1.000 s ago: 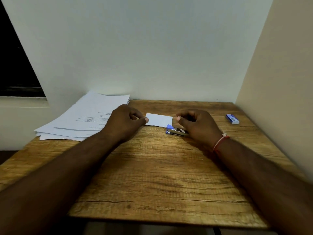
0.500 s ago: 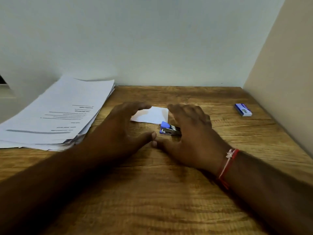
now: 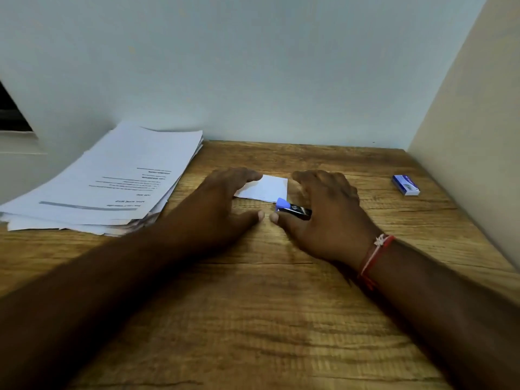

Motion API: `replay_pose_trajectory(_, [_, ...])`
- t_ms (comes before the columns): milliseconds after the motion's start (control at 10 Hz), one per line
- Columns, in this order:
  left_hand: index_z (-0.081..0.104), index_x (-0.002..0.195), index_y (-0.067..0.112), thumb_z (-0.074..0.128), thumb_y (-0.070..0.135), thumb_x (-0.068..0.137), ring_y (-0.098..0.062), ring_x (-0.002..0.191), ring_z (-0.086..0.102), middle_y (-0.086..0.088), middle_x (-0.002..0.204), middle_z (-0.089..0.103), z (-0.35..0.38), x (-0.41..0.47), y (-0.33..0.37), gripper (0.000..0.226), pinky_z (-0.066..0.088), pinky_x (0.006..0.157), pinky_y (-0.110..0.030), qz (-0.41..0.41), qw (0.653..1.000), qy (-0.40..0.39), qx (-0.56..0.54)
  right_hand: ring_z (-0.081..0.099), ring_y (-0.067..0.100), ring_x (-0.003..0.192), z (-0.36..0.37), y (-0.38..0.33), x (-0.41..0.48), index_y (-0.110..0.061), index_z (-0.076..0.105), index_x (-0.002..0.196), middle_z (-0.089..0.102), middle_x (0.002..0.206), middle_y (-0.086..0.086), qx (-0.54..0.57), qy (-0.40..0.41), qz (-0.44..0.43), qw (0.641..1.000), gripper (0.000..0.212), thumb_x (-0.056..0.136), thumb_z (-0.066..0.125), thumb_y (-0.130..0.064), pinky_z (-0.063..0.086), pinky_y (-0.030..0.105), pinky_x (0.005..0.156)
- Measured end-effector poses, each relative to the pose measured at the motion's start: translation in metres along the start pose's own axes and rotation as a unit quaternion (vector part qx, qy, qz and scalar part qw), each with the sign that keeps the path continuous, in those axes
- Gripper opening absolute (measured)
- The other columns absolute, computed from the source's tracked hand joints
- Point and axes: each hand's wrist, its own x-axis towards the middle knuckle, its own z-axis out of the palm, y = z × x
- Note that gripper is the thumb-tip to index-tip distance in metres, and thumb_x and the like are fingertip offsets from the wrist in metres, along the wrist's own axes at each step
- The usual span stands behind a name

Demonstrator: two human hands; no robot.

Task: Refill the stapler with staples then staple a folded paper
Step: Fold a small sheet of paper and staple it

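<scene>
Two hands reach out over a brown wooden counter (image 3: 253,319). The left hand (image 3: 225,209) is spread wide, palm down. Its fingertips (image 3: 247,175) lie at the left edge of a small white folded paper (image 3: 264,190). The paper lies flat on the counter between the two hands, near the far side.

The right hand (image 3: 329,215) is spread too, with its fingers loosely arched and pointing away from the person. It pinches nothing that I can see. The little stapler (image 3: 294,208) lies in the gap between this hand's thumb and first finger. Its blue front end sits at the near right corner of the folded paper, and its dark back end goes under the hand (I cannot tell if the hand presses on it). The two thumbs point at each other, and their tips are very close, just in front of the stapler.

A red and white string (image 3: 374,254) is tied round the right wrist.

A small blue and white staple box (image 3: 405,185) sits far off to the right, near the cream side wall (image 3: 464,122). A messy pile of printed papers (image 3: 107,181) lies on the left side of the counter and hangs over its edge. A pale wall (image 3: 253,66) stands behind it all.
</scene>
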Motion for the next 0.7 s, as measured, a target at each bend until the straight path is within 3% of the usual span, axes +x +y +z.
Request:
replay_pose_trajectory(100, [0.029, 0.174, 0.033, 0.059, 0.064, 0.106, -0.013, 0.171, 0.015, 0.009, 0.184, 0.021, 0.001, 0.0, 0.008, 0.081, 0.015, 0.139, -0.04, -0.028, 0.993, -0.088, 0.072, 0.034, 0.026, 0.156, -0.002, 0.0, 0.0, -0.037, 0.048, 0.157, 0.048, 0.165, -0.006, -0.013, -0.028, 0.015, 0.999, 0.072, 0.097, 0.06, -0.074, 0.03, 0.049, 0.125])
replay_pose_trajectory(200, [0.02, 0.177, 0.029, 0.045, 0.068, 0.11, -0.012, 0.172, 0.006, 0.005, 0.187, 0.01, 0.002, -0.003, 0.014, 0.082, 0.006, 0.139, -0.035, -0.027, 0.989, -0.103, 0.099, 0.048, 0.027, 0.142, 0.0, 0.002, -0.002, -0.039, 0.067, 0.139, 0.066, 0.144, -0.01, -0.011, -0.008, 0.022, 1.0, 0.054, 0.097, 0.06, -0.072, 0.038, 0.049, 0.116])
replay_pose_trajectory(300, [0.017, 0.178, 0.027, 0.046, 0.068, 0.11, -0.01, 0.172, 0.003, 0.004, 0.187, 0.009, 0.002, -0.006, 0.015, 0.084, 0.004, 0.136, -0.031, -0.029, 0.992, -0.09, 0.088, 0.061, 0.026, 0.126, 0.002, 0.004, -0.003, -0.038, 0.076, 0.124, 0.075, 0.123, -0.012, 0.01, 0.025, 0.033, 0.999, 0.055, 0.088, 0.06, -0.077, 0.048, 0.048, 0.108])
replay_pose_trajectory(400, [0.017, 0.177, 0.027, 0.051, 0.066, 0.109, -0.008, 0.172, 0.003, 0.005, 0.187, 0.011, 0.001, -0.011, 0.015, 0.086, 0.004, 0.136, -0.03, -0.026, 0.996, -0.072, 0.051, 0.059, 0.027, 0.134, 0.002, 0.004, -0.005, -0.033, 0.07, 0.136, 0.072, 0.136, -0.006, 0.029, 0.038, 0.04, 0.998, 0.064, 0.087, 0.069, -0.074, 0.049, 0.048, 0.112])
replay_pose_trajectory(500, [0.021, 0.176, 0.026, 0.061, 0.063, 0.106, -0.008, 0.171, 0.005, 0.006, 0.186, 0.017, 0.003, -0.015, 0.017, 0.089, 0.008, 0.137, -0.031, -0.024, 0.998, -0.059, 0.011, 0.044, 0.026, 0.149, 0.002, 0.002, -0.008, -0.03, 0.054, 0.155, 0.058, 0.157, -0.003, 0.03, 0.038, 0.03, 0.998, 0.081, 0.087, 0.075, -0.069, 0.039, 0.046, 0.122])
replay_pose_trajectory(600, [0.02, 0.176, 0.029, 0.07, 0.058, 0.102, -0.003, 0.17, 0.002, 0.011, 0.185, 0.015, 0.001, -0.014, 0.026, 0.094, 0.005, 0.131, -0.022, -0.025, 0.998, -0.052, -0.019, 0.029, 0.024, 0.159, 0.003, -0.004, -0.013, -0.028, 0.038, 0.165, 0.042, 0.168, -0.002, 0.019, 0.019, -0.003, 1.0, 0.091, 0.09, 0.074, -0.065, 0.024, 0.042, 0.129])
replay_pose_trajectory(700, [0.017, 0.176, 0.036, 0.07, 0.057, 0.1, 0.007, 0.166, -0.002, 0.027, 0.178, 0.011, 0.007, -0.021, 0.03, 0.095, 0.001, 0.126, -0.013, -0.008, 0.999, -0.04, -0.033, 0.009, 0.02, 0.167, 0.004, -0.009, -0.016, -0.029, 0.019, 0.171, 0.023, 0.177, -0.004, -0.005, -0.01, -0.025, 1.0, 0.097, 0.091, 0.057, -0.07, 0.011, 0.042, 0.134])
